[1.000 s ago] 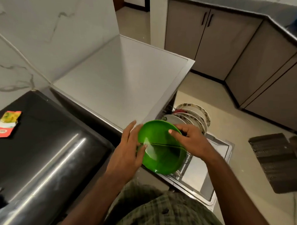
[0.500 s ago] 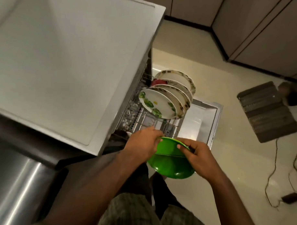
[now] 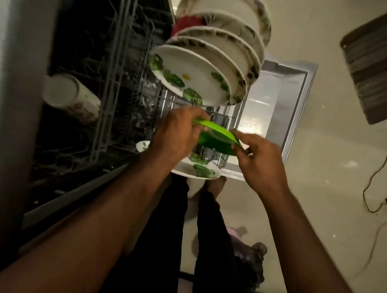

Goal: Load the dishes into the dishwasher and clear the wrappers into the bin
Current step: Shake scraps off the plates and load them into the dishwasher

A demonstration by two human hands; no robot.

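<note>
I hold a green plate (image 3: pixel 216 139) on edge between both hands, low over the pulled-out lower rack (image 3: pixel 222 121) of the dishwasher. My left hand (image 3: pixel 176 133) grips its left rim and my right hand (image 3: pixel 258 159) pinches its right rim. Just behind it several white plates (image 3: pixel 192 74) with green leaf prints stand upright in the rack, with a red dish (image 3: pixel 186 22) among them. Another leaf-print plate (image 3: pixel 197 168) lies below my hands at the rack's near end.
The open dishwasher door (image 3: pixel 281 99) lies flat over the floor. A white cup (image 3: pixel 72 95) sits in the dark upper rack (image 3: pixel 111 68). A striped mat (image 3: pixel 372 70) and black cables (image 3: pixel 373 184) lie on the floor at right. My legs stand below.
My view has dropped much closer to the rack. Both hands have carried the green plate forward and down, tilting it onto its edge in front of the standing plates.
</note>
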